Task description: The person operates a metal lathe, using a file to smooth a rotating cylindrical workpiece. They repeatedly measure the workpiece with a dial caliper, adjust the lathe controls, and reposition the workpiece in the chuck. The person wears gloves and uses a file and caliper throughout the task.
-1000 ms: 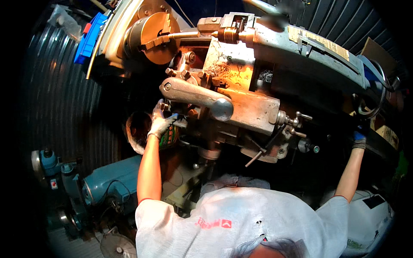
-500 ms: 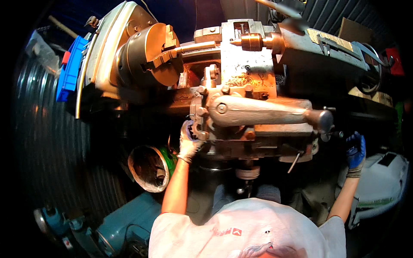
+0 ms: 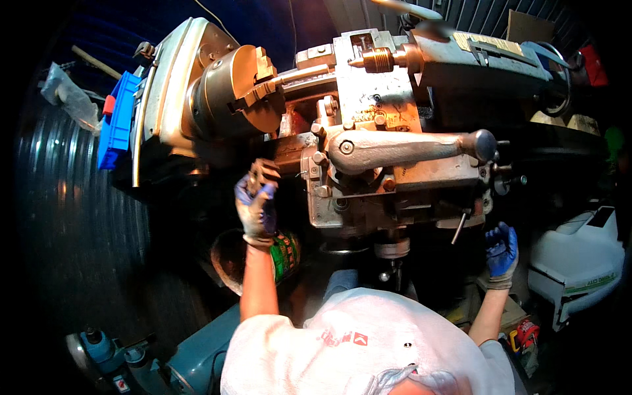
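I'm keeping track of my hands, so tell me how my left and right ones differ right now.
Your left hand grips a stepped metal piece, while your right hand looks empty and half-open. Your left glove shows much of its pale back; your right glove shows mostly blue. Both gloves mix blue and pale areas.

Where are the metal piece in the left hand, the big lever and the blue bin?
Metal piece [image 3: 265,172]: head view, on its visible middle.
Big lever [image 3: 405,150]: head view, midway along its arm.
Blue bin [image 3: 120,125]: head view, on its plastic wall.
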Motion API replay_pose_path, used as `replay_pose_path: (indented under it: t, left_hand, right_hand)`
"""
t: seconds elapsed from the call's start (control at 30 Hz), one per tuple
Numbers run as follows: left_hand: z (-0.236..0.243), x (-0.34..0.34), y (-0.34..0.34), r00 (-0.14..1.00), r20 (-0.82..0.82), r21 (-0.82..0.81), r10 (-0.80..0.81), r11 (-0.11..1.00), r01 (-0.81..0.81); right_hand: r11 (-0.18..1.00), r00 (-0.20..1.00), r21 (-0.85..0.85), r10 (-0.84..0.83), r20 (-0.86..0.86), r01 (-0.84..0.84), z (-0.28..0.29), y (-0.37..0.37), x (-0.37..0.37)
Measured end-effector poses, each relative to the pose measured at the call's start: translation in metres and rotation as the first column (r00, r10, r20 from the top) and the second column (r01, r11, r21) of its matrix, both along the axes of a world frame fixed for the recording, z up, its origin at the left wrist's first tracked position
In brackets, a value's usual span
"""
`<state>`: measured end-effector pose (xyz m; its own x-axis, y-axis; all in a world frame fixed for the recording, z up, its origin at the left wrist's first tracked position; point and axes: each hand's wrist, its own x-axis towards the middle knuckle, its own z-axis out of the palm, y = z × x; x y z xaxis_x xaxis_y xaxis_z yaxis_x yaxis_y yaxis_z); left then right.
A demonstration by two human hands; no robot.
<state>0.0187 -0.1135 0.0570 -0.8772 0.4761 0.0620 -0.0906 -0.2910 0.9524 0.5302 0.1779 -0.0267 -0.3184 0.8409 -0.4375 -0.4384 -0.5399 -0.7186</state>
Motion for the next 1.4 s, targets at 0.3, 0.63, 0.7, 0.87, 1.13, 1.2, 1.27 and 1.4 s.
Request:
replay_pose_path:
  t: [0.3, 0.63, 0.7, 0.87, 1.13, 1.2, 1.27, 1.4]
  left_hand:
    - [0.151, -0.11, 0.175, 0.419, -0.722, -0.657, -0.551, 0.736, -0.164]
    - [0.104, -0.141, 0.314, 0.225, -0.231, -0.973, -0.947, 0.224, -0.055]
    - [0.115, -0.133, 0.326, 0.153, -0.098, -0.995, -0.983, 0.095, -0.027]
    - [0.094, -0.146, 0.355, 0.08, 0.104, -0.989, -0.991, -0.111, -0.096]
    - [0.067, -0.188, 0.35, 0.009, 0.133, -0.991, -0.991, -0.133, -0.008]
    - [0.075, -0.189, 0.343, 0.009, 0.18, -0.983, -0.984, -0.18, -0.041]
    - [0.089, -0.19, 0.333, 0.062, 0.223, -0.973, -0.973, -0.226, -0.05]
    - [0.106, -0.191, 0.31, 0.077, 0.184, -0.97, -0.98, -0.194, -0.149]
  right_hand:
    - [0.993, 0.998, -0.097, 0.062, -0.018, -0.064, -0.013, -0.064, -0.058]
    - [0.994, 0.993, -0.019, -0.108, 0.036, 0.109, -0.024, -0.144, -0.076]
    - [0.994, 0.991, -0.041, -0.094, 0.096, 0.099, -0.026, -0.155, -0.079]
    - [0.99, 0.989, -0.091, -0.1, 0.111, 0.111, -0.005, -0.157, -0.103]
    - [0.997, 0.973, 0.006, -0.071, 0.219, 0.071, 0.005, -0.142, -0.115]
    - [0.999, 0.97, 0.027, -0.052, 0.236, 0.047, 0.013, -0.136, -0.125]
    - [0.999, 0.969, 0.052, -0.015, 0.247, 0.002, 0.017, -0.133, -0.129]
    - [0.991, 0.948, 0.08, 0.079, 0.309, -0.108, 0.022, -0.13, -0.145]
